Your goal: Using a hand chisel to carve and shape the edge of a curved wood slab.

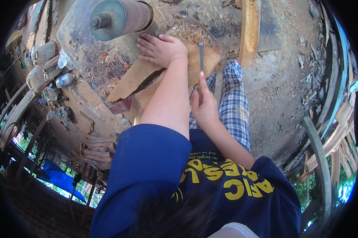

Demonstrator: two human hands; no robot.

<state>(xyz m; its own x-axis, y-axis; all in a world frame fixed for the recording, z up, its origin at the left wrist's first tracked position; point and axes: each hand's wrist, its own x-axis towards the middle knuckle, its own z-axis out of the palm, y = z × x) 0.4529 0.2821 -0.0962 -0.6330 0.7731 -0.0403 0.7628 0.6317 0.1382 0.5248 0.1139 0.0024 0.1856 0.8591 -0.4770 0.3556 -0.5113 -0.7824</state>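
Workshop: rod (201, 57) between right fingers (203, 81)

L hand (162, 49) flat, fingers spread, R hand (204, 107) fisted, thumb up

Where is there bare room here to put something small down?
Bare ground lies right of the checked trouser leg, up to the scrap wood at the rim. It is crowded around the left hand on the flat board, under the sanding drum, and by the bottles further left.
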